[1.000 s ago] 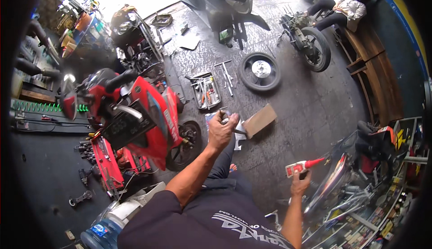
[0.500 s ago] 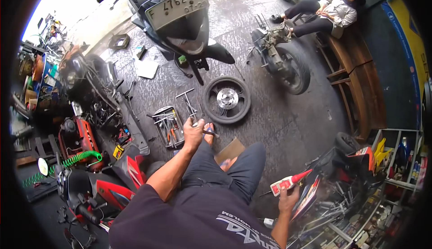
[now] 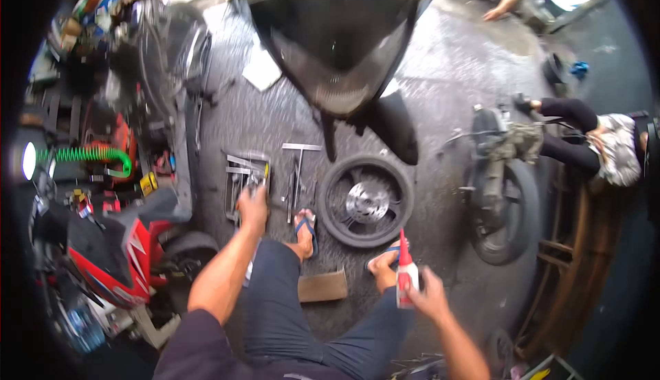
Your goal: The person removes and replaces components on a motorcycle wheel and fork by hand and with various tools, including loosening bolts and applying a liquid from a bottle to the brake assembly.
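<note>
Left hand (image 3: 253,203) reaches down to the near edge of a metal tool tray (image 3: 247,177) on the floor, fingers curled around something small and dark that cannot be made out. Right hand (image 3: 427,296) is closed around a red-and-white tube (image 3: 405,273) with a pointed red nozzle, held upright just beside the person's right knee. The tube sits well apart from the tray, with the person's sandalled feet between them.

Half a second earlier the left hand was raised beside the tray holding a thin tool; it has since dropped onto the tray's edge. The tube was tilted and lower right; now it stands upright and nearer the middle. The view has swung so that the scooter fills the top.

A loose wheel (image 3: 366,201) with a black tyre lies flat on the grey concrete floor (image 3: 440,91), just right of a T-handled wrench (image 3: 298,170). A piece of cardboard (image 3: 323,286) lies near the feet. A dark scooter (image 3: 337,43) stands above, a red motorcycle (image 3: 117,256) at left, and a stripped engine with its rear wheel (image 3: 498,194) at right, beside a seated person (image 3: 591,139).
</note>
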### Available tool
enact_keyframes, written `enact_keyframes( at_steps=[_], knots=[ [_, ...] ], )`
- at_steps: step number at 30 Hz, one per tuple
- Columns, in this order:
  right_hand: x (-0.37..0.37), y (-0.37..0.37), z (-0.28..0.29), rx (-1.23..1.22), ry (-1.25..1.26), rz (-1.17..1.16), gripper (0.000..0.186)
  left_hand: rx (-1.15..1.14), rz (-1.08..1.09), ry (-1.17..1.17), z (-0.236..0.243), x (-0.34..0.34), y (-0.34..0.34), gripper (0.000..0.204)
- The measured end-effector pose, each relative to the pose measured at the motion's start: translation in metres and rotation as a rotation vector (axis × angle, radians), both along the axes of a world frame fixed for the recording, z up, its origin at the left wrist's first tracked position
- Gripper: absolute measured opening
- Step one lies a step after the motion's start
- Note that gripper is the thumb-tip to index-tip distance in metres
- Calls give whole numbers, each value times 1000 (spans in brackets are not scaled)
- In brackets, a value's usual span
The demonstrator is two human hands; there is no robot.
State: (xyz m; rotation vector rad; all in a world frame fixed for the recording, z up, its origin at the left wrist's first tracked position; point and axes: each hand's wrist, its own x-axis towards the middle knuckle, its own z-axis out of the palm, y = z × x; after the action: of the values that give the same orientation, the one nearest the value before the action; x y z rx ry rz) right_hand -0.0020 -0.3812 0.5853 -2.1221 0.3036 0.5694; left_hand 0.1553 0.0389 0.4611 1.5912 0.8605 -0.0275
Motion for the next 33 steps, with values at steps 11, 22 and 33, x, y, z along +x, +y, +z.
enact_keyframes(
  at_steps=[11,22,33],
  knots=[
    [261,81,-287,612,150,-43,31,-109,-62,68,-241,80,31,16],
    [296,105,-292,669,205,-114,34,-354,-153,16,-306,43,8,19],
    [298,115,-304,619,127,-128,38,-417,-207,42,-328,44,1,21]
  ],
)
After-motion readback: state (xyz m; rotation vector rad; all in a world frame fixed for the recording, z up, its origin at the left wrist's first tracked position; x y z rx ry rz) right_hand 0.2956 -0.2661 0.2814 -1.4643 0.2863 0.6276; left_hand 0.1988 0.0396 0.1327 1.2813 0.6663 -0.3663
